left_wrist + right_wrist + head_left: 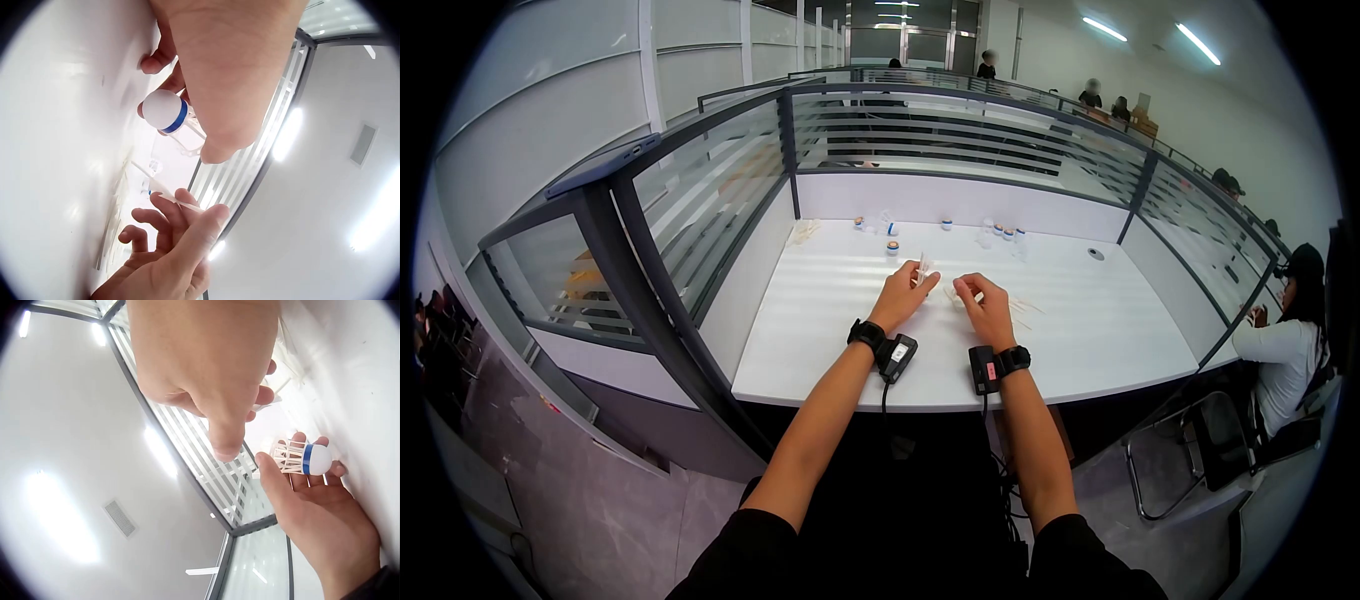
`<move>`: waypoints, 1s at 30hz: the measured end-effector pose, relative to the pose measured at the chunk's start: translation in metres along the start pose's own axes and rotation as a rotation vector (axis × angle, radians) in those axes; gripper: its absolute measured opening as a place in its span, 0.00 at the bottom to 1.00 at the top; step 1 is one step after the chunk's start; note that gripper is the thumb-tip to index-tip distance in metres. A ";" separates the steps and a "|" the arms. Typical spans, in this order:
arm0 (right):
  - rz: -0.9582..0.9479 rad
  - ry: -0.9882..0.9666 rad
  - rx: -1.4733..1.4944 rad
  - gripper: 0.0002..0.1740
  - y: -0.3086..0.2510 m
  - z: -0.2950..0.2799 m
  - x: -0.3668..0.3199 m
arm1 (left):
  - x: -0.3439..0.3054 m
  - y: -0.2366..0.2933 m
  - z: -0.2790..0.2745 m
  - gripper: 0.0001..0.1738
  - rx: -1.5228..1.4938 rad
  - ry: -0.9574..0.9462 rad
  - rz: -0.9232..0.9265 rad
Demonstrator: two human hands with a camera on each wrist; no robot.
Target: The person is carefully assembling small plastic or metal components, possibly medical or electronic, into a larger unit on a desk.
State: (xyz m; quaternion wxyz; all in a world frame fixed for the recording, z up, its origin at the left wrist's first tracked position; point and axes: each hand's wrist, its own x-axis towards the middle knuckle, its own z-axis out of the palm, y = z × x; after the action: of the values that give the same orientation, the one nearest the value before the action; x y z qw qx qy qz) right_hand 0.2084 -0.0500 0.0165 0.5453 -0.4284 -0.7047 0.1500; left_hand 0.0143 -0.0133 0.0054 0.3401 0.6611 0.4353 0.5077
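In the head view, the left hand (903,297) and right hand (988,305) stand apart, mid-frame, over the desk (830,355). In the left wrist view, the right grip pinches a white feather (157,184), below the shuttlecock (175,120). In the right wrist view, the left grip holds the shuttlecock, right of centre; its long axis runs nearly level, cork (321,460) rightward, skirt (289,457) leftward, below the right hand.

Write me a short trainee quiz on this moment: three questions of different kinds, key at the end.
1. What colour is the band on the shuttlecock seen in the right wrist view: (a) red, (b) blue, (c) green?
2. True or false: that shuttlecock is in the right hand.
3. Fill in: the fingers of the right hand pinch a pale ____.

Key: 1. b. 2. False; the left hand holds it. 3. Feather.
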 end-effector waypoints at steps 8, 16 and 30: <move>-0.013 0.016 -0.029 0.16 -0.001 0.000 0.000 | 0.000 0.001 -0.001 0.26 0.008 -0.012 0.000; -0.035 0.022 -0.023 0.15 0.001 0.001 0.000 | -0.002 0.002 -0.001 0.27 -0.001 -0.011 -0.006; -0.041 0.044 -0.048 0.14 0.002 0.001 0.000 | -0.001 0.000 -0.001 0.27 0.007 -0.006 0.006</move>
State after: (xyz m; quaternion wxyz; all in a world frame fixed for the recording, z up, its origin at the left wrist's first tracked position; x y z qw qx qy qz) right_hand 0.2078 -0.0487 0.0148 0.5531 -0.4300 -0.7047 0.1123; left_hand 0.0136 -0.0144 0.0054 0.3375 0.6651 0.4342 0.5052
